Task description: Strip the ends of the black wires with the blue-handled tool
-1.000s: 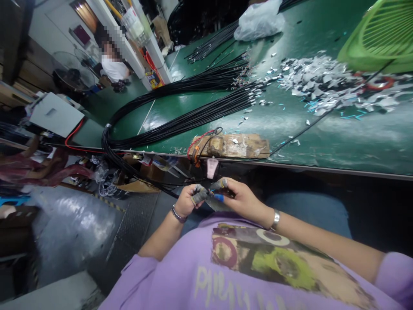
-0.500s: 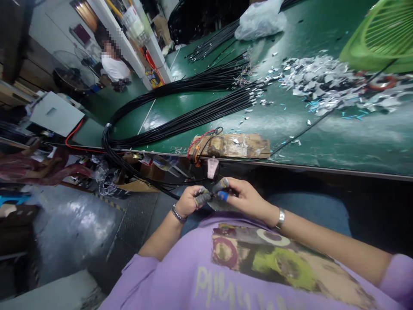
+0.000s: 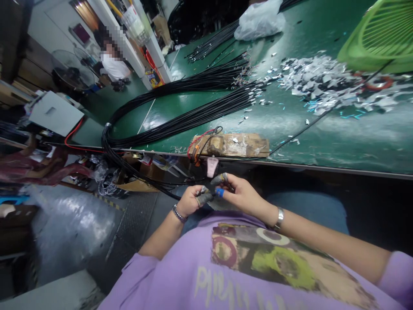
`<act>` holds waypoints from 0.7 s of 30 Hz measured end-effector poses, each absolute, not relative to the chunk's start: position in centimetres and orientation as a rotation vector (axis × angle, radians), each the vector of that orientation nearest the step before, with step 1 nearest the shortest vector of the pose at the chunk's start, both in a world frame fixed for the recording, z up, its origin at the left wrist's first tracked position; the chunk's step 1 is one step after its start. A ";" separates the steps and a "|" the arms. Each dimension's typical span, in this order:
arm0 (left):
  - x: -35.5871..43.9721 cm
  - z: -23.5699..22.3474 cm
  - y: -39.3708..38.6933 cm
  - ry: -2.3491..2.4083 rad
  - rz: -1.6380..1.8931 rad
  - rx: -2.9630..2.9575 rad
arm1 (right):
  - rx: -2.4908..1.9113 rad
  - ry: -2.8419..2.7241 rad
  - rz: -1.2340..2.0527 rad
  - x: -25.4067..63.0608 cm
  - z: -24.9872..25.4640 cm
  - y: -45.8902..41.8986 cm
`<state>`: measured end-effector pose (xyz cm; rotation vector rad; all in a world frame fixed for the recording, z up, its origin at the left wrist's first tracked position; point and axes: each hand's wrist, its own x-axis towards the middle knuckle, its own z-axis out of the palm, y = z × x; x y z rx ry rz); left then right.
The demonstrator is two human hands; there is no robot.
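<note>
Both hands meet in front of my chest, below the table's front edge. My left hand is closed in a pinch, its fingertips in grey covers, on the end of a thin black cable that runs down from the bundle on the left. My right hand is also closed, with grey and blue fingertip covers pressed against the same cable end. What sits at the tip is too small to make out. A worn wooden block with red and black wires lies on the table edge just above my hands.
Long bundles of black cables cross the green table. A heap of silver and blue scraps lies at the right, under a green basket. A clear plastic bag sits at the back. Another person sits far left.
Both hands have risen slightly toward the table edge and keep working the cable end between the fingertips. Nothing on the table has moved.
</note>
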<state>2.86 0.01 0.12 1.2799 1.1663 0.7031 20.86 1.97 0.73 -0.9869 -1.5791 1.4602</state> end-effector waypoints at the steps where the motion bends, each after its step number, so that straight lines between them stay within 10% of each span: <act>1: 2.9 0.2 0.0 1.170 0.708 1.273 | -0.988 -1.589 1.440 20.9 0.7 1.9; 21: 2.3 1.0 0.3 1.141 0.684 1.122 | -0.620 -2.098 0.770 21.3 0.9 1.2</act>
